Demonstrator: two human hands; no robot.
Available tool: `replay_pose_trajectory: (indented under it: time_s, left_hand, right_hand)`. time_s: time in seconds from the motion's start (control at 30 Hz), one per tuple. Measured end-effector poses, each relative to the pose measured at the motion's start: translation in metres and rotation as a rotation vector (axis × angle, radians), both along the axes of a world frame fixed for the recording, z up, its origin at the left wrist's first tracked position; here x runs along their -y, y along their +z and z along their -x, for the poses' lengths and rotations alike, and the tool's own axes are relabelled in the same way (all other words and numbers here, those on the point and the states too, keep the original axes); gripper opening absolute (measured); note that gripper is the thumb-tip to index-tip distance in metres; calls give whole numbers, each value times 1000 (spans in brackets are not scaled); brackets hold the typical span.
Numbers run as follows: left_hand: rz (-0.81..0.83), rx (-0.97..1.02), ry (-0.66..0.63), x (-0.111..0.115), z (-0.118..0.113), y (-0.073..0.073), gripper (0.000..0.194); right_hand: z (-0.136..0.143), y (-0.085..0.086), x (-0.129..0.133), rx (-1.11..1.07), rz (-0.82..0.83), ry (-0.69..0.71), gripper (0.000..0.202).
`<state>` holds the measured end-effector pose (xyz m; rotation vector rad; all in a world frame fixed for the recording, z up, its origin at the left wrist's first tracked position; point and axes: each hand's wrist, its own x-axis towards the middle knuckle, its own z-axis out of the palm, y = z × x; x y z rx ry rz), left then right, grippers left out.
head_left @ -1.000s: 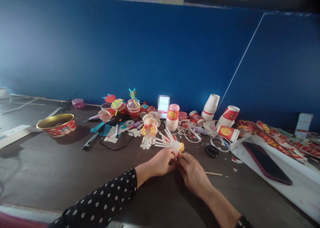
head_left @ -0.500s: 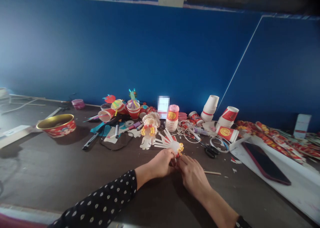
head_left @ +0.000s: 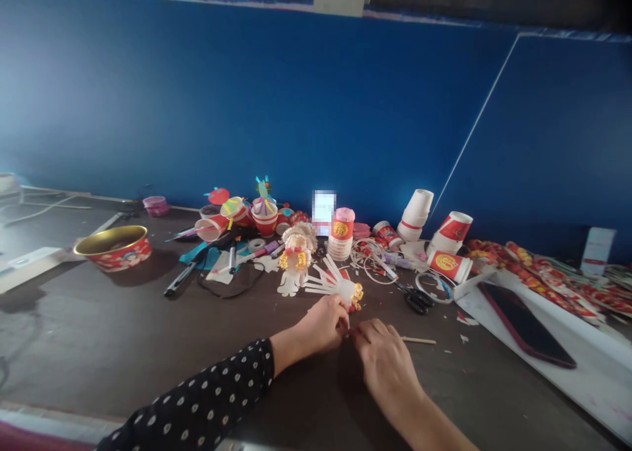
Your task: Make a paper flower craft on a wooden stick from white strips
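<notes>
A paper cup cut into splayed white strips [head_left: 347, 288], with curled yellow strips at its right side, lies low over the table before me. My left hand [head_left: 323, 322] is closed on the near edge of this cut cup, thumb and fingers pinching one strip. Just right of it, my right hand [head_left: 388, 359] has its fingers bent together by the strip's lower end; what they hold, if anything, is hidden. Past the right hand's knuckles shows a thin wooden stick [head_left: 419, 340]. Behind the left hand stands a paper figure [head_left: 295, 260] with yellow curls.
Black scissors [head_left: 417, 299] lie to the right, near a white tray [head_left: 548, 388] bearing a dark phone [head_left: 526, 322]. Stacked paper cups [head_left: 340, 237] stand at the back. Leftward are a red-and-gold bowl [head_left: 116, 253], a black cutter knife [head_left: 185, 272] and a marker [head_left: 232, 257].
My right hand has drawn slightly down and right, and a small gap now shows between the hands. My left hand stays on the cut cup, its fingers shifted a little.
</notes>
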<state>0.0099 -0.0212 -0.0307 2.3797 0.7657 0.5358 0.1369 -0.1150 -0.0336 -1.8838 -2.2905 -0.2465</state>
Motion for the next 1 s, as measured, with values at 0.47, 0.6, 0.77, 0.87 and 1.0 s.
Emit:
replay_pose_trajectory:
  time_s: [0.47, 0.6, 0.77, 0.87, 1.0]
  left_hand:
    - [45, -2, 36, -4, 5, 7, 25]
    - [42, 26, 29, -5, 4, 2, 25]
    - [23, 86, 42, -10, 4, -4, 24]
    - [42, 81, 59, -11, 5, -4, 23]
    - [26, 65, 69, -11, 5, -1, 19]
  right_hand:
    - [0, -6, 0, 123, -71, -8, 24]
    - [1, -6, 0, 124, -69, -18, 23]
    - [1, -3, -2, 123, -46, -25, 24]
    - [1, -1, -4, 131, -37, -28, 25]
    - [1, -2, -5, 126, -53, -30, 25]
